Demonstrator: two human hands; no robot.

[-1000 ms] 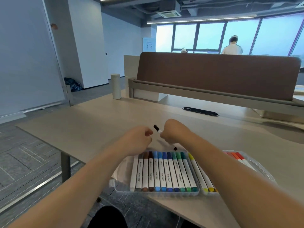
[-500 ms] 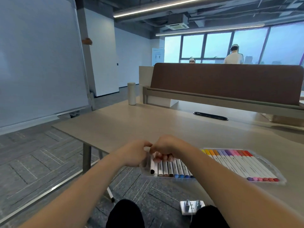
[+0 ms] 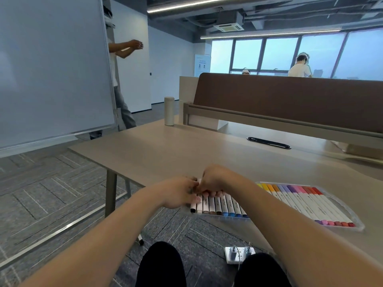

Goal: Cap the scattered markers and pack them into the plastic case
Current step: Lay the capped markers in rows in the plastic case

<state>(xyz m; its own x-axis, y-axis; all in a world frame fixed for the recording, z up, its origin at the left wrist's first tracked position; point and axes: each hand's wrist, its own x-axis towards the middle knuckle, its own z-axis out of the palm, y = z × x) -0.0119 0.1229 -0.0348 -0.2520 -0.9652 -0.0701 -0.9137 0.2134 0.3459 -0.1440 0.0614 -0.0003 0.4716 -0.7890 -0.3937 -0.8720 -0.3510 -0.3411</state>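
A clear plastic case (image 3: 357, 221) lies at the near edge of the desk, filled with capped markers in a row. A black-capped marker (image 3: 193, 207) sits at the left end of the row. My left hand (image 3: 177, 192) and my right hand (image 3: 213, 180) meet over that left end, fingers curled down onto the marker tops. My right fingertips press on the marker bodies (image 3: 219, 203). Whether either hand pinches the black marker is hidden by the fingers. Purple, pink and red markers (image 3: 323, 206) fill the right part of the case.
The beige desk (image 3: 186, 150) stretches ahead to a brown divider panel (image 3: 290, 98). A white cylinder (image 3: 169, 111) stands at the far left corner. A whiteboard (image 3: 51, 65) and a standing person (image 3: 122, 83) are at left. A power strip (image 3: 238, 254) lies on the floor.
One second ago my hands held a black-tipped marker above the desk. They came down to the left end of the case, and a black-capped marker now lies there. My head turned left.
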